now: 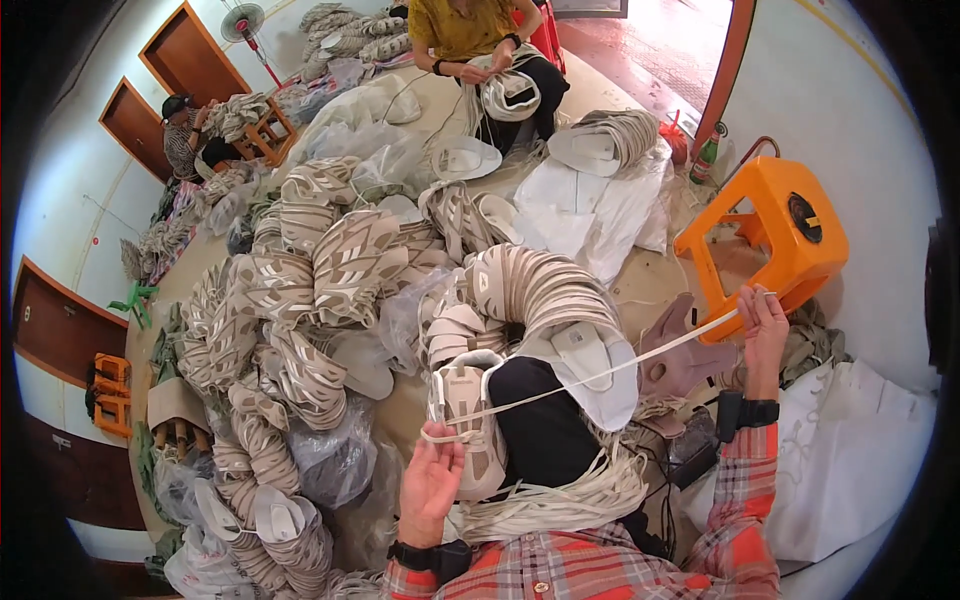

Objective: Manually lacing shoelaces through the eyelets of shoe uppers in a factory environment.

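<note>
A beige and white shoe upper [468, 410] lies beside my dark-clad knee, its tongue end facing away from me. From it a cream shoelace [640, 358] runs taut, up and to the right. My right hand [764, 325], raised far to the right near an orange stool, is closed on the lace's far part. At the upper's left side, my left hand [432, 478] is palm up, with the lace looped at its fingertips; its fingers are closed on it. Across my lap lies a bundle of loose cream laces [560, 505].
A curved stack of nested uppers [545, 290] stands just beyond my knee. Heaps of uppers [340, 265] and clear plastic bags [335, 450] fill the left. The orange stool [775, 225] stands at right. Opposite me, a person in yellow [460, 35] handles an upper; another person [185, 140] sits far left.
</note>
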`<state>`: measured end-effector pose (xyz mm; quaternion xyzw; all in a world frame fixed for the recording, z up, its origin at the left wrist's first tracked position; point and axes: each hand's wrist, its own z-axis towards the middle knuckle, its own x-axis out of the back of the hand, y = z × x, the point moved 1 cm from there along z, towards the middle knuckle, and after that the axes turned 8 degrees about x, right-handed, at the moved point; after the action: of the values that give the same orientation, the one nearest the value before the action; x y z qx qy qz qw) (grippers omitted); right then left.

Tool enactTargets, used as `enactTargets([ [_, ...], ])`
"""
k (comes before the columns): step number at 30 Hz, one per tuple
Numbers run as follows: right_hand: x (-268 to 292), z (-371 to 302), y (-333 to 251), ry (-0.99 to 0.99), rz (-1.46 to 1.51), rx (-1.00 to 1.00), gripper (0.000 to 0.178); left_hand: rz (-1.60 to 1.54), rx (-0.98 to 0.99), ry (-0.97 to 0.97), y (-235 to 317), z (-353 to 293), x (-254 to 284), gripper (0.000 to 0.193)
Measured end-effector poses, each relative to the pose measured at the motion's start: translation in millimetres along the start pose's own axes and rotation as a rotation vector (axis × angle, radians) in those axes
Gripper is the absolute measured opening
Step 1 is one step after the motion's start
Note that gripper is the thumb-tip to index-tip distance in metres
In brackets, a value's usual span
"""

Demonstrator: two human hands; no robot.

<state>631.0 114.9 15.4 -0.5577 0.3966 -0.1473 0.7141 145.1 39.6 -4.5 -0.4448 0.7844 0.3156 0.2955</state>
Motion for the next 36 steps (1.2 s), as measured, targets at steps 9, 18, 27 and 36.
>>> enactTargets([
  [9, 0.7, -4.3, -33.5, -0.104, 0.002, 0.015, 0.019, 0.667, -0.326, 0.354, 3.3, 27.2, 11.3, 0.010],
  [18, -52.9, -13.0, -44.5, -0.242, -0.007, 0.058, 0.018, 1.646, -0.358, 0.392, 25.9, 6.0, 4.8, 0.020],
  [27, -48.7, 0.6, 10.0, -0.222, 0.045, -0.076, 0.016, -0.227, 0.032, -0.058, 3.3, -3.3, -8.6, 0.017],
  [36, 189.8, 122.6, -19.9, 0.218, -0.312, 0.253, 0.012, 0.214, -0.037, 0.226, -2.2, 7.7, 19.4, 0.019],
])
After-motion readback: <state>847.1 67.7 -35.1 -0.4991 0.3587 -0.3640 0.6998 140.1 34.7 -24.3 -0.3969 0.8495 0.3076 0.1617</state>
